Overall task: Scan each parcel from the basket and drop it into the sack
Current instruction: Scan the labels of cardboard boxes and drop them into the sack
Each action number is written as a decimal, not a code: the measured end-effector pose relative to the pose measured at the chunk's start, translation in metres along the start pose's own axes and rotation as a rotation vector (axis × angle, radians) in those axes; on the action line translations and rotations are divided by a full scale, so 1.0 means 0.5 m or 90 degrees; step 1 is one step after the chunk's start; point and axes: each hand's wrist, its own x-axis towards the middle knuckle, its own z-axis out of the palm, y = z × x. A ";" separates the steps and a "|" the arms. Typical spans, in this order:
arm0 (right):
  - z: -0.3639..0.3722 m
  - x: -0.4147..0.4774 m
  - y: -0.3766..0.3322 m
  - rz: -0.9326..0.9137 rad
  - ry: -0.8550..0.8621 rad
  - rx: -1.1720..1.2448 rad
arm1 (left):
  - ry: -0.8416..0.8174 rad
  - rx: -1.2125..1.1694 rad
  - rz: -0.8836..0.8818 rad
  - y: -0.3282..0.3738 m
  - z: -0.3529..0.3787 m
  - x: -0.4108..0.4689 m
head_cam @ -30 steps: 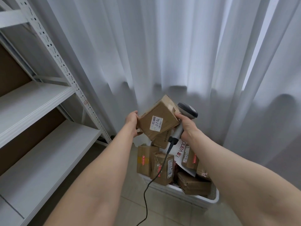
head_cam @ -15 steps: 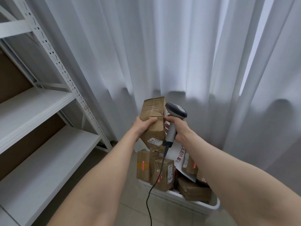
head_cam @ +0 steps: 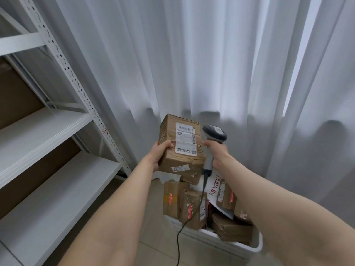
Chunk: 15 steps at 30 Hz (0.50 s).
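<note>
Nearest the camera, two bare forearms run up from the bottom corners of the frame toward its centre, and a thin black cable (head_cam: 187, 220) trails down between them to the lower edge. Below the hands, in the lower centre right, a white plastic basket (head_cam: 236, 243) stands on the pale tiled floor, crowded with brown cardboard parcels (head_cam: 193, 210) standing on end or lying flat and a white printed mailer bag (head_cam: 216, 191); much of the batch appears yet to be scanned. Above the basket, at the centre of the frame, the left hand (head_cam: 160, 153) wraps the left edge of a brown taped cardboard parcel (head_cam: 179, 144), thumb on the front face, fingers curled behind it. The parcel is lifted clear of the basket and turned so its white barcode shipping label (head_cam: 186, 138) faces the camera, probably so the label can be read. The right hand (head_cam: 218, 153) is closed around the handle of a grey handheld barcode scanner (head_cam: 213, 138), its fingertips just touching the parcel's right edge, likely to steady it; the scanner's head sits beside the label, not pointed at it, so the scan seems not yet made. The box is creased, wrapped in clear tape, with a smaller white sticker low on its front. Farther back, white metal shelving (head_cam: 57, 129) fills the left side, and pale grey curtains (head_cam: 211, 64) hang across the rest. No sack is in view.
</note>
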 end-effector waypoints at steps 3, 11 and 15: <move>-0.003 -0.012 0.002 0.022 -0.031 -0.018 | -0.014 0.004 -0.052 -0.012 -0.018 -0.002; 0.007 -0.028 0.002 -0.025 -0.032 -0.077 | -0.032 0.033 -0.051 -0.037 -0.038 -0.007; 0.016 -0.038 -0.001 -0.050 -0.031 -0.130 | 0.017 -0.007 0.009 -0.062 -0.039 -0.004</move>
